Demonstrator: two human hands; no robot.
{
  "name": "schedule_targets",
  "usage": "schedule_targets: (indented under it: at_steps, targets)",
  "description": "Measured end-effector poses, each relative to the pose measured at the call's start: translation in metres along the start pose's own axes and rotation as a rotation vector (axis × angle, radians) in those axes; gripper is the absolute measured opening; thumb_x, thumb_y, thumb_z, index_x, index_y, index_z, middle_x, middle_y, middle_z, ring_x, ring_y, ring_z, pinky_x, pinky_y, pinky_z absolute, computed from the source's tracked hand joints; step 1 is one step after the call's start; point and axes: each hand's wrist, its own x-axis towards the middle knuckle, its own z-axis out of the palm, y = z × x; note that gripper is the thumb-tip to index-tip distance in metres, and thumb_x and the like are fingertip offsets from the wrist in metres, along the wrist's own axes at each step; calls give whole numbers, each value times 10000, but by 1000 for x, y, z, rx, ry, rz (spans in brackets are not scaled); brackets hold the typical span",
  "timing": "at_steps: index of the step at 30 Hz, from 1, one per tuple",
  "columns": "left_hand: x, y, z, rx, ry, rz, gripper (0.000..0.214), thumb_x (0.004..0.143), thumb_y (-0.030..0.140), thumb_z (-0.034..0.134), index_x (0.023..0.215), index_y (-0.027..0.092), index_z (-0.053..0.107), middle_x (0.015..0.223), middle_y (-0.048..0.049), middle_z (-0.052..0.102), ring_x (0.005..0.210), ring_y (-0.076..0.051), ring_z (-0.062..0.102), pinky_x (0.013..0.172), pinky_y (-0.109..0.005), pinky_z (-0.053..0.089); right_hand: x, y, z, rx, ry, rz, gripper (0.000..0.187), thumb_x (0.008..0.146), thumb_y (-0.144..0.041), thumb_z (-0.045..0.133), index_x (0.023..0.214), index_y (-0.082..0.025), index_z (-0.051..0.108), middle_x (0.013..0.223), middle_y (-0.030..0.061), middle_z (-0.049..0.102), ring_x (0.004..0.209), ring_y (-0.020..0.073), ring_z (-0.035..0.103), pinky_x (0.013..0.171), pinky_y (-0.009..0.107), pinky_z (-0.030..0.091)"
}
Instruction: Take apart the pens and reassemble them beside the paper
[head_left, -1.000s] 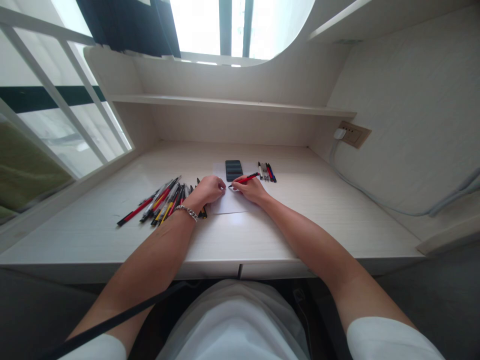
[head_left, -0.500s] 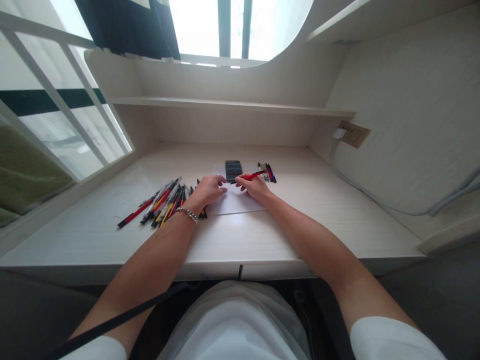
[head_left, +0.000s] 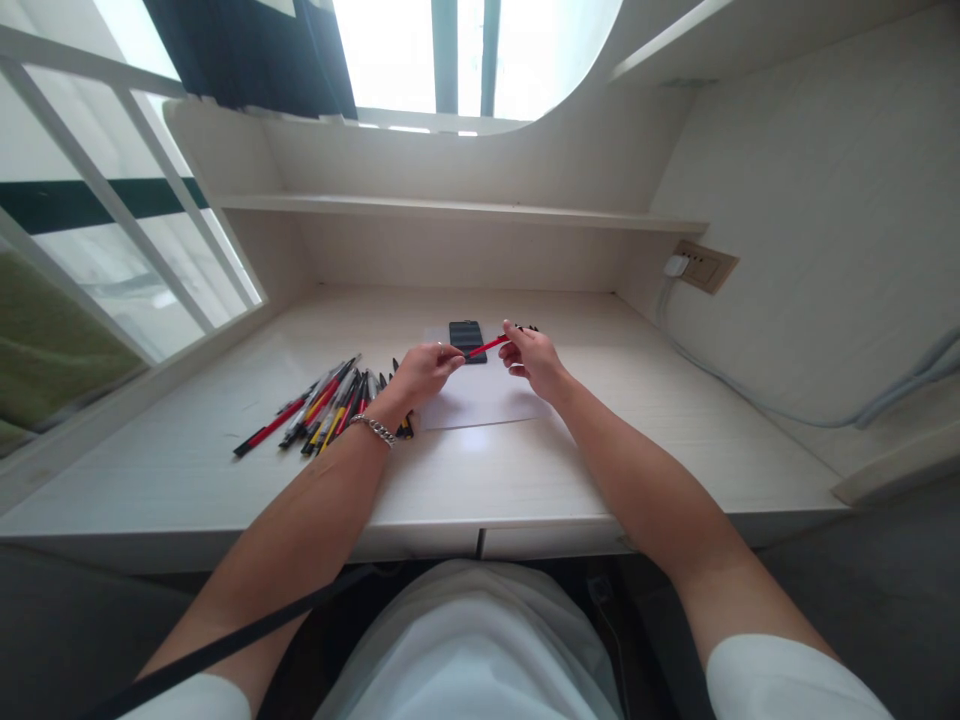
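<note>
A red pen point(head_left: 489, 347) with a dark tip is held between my two hands, above the white paper point(head_left: 480, 405). My left hand point(head_left: 431, 372) pinches its dark left end between thumb and fingers. The other end is in the fingertips of my right hand point(head_left: 531, 357). Just behind the pen lies a dark flat rectangular object point(head_left: 465, 331), maybe a phone, at the paper's far edge. To the left of my left forearm, a heap of pens point(head_left: 322, 405) in red, yellow, black and clear lies on the desk.
The white desk point(head_left: 660, 440) has a shelf point(head_left: 465, 208) along its back. Several pens behind my right hand are mostly hidden. On the right wall, a white plug point(head_left: 676, 266) sits in a socket point(head_left: 705, 267), and a grey cable point(head_left: 742, 385) runs along the desk's side.
My right hand has moved up and right, turning the red pen out of a writing grip. My left hand has moved slightly right and taken hold of the pen's dark end.
</note>
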Motion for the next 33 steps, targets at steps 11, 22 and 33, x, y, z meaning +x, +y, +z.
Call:
schedule_targets:
  at_steps: [11,22,33]
  targets:
    - [-4,-1,5,119,-17,109,278,888,317,517,960,183,750,876,-69,664,778,-176,596,758,-278,458,-10,8,3,-263,-193,16,566,866,-692,458,772,-156,613,528,14,587,421,90,472,398,206,351]
    - [3,-16,-8,98,57,38,204,823,275,608,947,194,748,849,-52,650,792,-175,590,755,-283,452,-6,-4,-11,-490,-327,-111,295,853,-382,595,710,-141,688,566,14,601,449,78,427,447,235,304]
    - [1,-4,-3,-34,212,60,213,827,306,630,989,194,712,980,-65,647,854,-168,614,791,-289,502,-4,-13,-36,-880,-180,-298,160,816,-299,648,840,-200,771,687,18,670,622,135,553,560,251,373]
